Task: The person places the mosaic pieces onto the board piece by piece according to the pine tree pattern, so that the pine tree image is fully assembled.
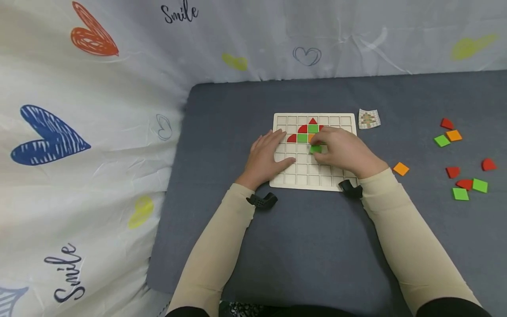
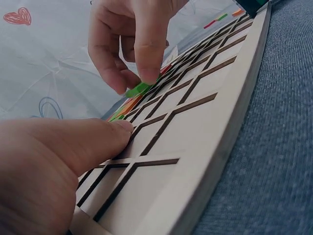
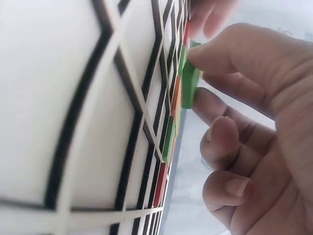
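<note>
In the head view a cream grid board (image 1: 301, 179) lies on the table. My right hand (image 1: 342, 150) pinches a green square tile (image 3: 190, 85) between thumb and fingertips, close over the board's middle cells. Set in the upper cells are a red triangle (image 1: 313, 121), green squares (image 1: 302, 138), red quarter-round pieces (image 1: 292, 138) and an orange square (image 1: 311, 138), partly covered by the right fingers. The left hand (image 1: 266, 157) rests on the board's left side with fingers extended. Its thumb (image 2: 105, 139) lies across the grid in the left wrist view.
A small card (image 1: 369, 119) with a tree-like pattern lies at the board's upper right corner. Farther right are loose red pieces (image 1: 489, 164), green squares (image 1: 461, 194) and an orange square (image 1: 453, 135). Another orange tile (image 1: 401, 168) sits by the right wrist. A printed white curtain (image 1: 130, 88) borders the table.
</note>
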Demonstrator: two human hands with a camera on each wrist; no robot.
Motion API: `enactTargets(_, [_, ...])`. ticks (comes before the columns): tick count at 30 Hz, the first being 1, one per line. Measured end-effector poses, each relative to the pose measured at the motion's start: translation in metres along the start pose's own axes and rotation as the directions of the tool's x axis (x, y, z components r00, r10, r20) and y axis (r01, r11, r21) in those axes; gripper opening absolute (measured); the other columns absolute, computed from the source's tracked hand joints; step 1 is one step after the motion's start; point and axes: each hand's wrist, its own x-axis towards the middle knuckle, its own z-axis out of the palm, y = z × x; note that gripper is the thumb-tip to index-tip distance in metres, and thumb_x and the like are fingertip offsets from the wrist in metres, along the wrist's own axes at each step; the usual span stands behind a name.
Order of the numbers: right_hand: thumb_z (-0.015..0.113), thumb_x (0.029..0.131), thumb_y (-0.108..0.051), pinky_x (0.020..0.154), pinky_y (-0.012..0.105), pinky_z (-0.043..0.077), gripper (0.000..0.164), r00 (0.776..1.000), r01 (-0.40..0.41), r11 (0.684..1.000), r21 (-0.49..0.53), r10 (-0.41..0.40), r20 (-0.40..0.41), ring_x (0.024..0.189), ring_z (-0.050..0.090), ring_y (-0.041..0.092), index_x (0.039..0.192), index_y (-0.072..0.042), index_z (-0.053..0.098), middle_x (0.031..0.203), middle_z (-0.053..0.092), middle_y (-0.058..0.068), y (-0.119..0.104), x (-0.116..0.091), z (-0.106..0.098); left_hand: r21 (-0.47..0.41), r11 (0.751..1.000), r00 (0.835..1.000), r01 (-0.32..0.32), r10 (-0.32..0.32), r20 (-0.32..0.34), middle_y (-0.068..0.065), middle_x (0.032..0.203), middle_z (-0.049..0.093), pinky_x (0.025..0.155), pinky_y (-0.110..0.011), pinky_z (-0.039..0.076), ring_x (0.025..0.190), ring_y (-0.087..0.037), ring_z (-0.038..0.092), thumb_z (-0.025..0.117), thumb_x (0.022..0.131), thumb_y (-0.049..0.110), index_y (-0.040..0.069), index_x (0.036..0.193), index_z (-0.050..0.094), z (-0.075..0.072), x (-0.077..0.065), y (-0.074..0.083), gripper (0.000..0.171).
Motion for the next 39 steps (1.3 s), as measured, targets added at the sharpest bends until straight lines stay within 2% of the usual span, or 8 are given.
enactTargets(5, [0.072,0.093,-0.01,0.096,0.05,0.055,0.023,1.0,0.024,1.0,0.017,-0.024,0.012,0.105,0.067,0.029,0.115,-0.004,0.078,0.117,0.072,0.011,0.0006,0.0006,0.0028,0.005,1.0,1.0,0.013,-0.013,0.012,0.001,0.171,0.034,0.133,-0.041,0.009,0.162,-0.019,0.02,0.071,0.097,0.052,0.02,0.164,0.039,-0.0002,-0.0005,0.0005,0.081])
enactTargets(13, [0.072,0.095,-0.007,0.092,0.05,0.057,0.017,0.998,0.069,0.998,0.01,-0.069,-0.012,0.103,0.069,0.029,0.111,-0.004,0.08,0.116,0.072,0.011,0.0011,0.0014,0.0065,0.006,1.0,1.0,0.017,-0.017,0.003,-0.001,0.171,0.034,0.132,-0.042,0.01,0.161,-0.019,0.021,0.072,0.096,0.05,0.019,0.163,0.041,-0.0013,-0.001,0.0015,0.08])
enactTargets(30, [0.079,0.091,-0.003,0.094,0.049,0.057,0.013,0.997,0.072,0.997,-0.022,-0.073,-0.04,0.105,0.069,0.031,0.104,-0.003,0.082,0.112,0.074,0.011,-0.0002,0.0008,0.0083,0.01,1.0,1.0,0.019,-0.019,0.007,-0.001,0.17,0.035,0.132,-0.043,0.01,0.161,-0.02,0.021,0.073,0.096,0.05,0.019,0.162,0.043,-0.0021,-0.0006,0.0034,0.079])
enactTargets(39, [0.08,0.092,-0.007,0.088,0.05,0.06,0.009,0.996,0.053,0.995,-0.08,-0.058,-0.063,0.097,0.073,0.028,0.1,-0.007,0.084,0.106,0.077,0.009,-0.0038,-0.0024,0.0074,0.002,1.0,1.0,0.01,-0.01,0.005,0.0,0.171,0.034,0.132,-0.043,0.009,0.161,-0.019,0.021,0.072,0.096,0.052,0.02,0.162,0.044,-0.0001,0.0004,0.0018,0.078])
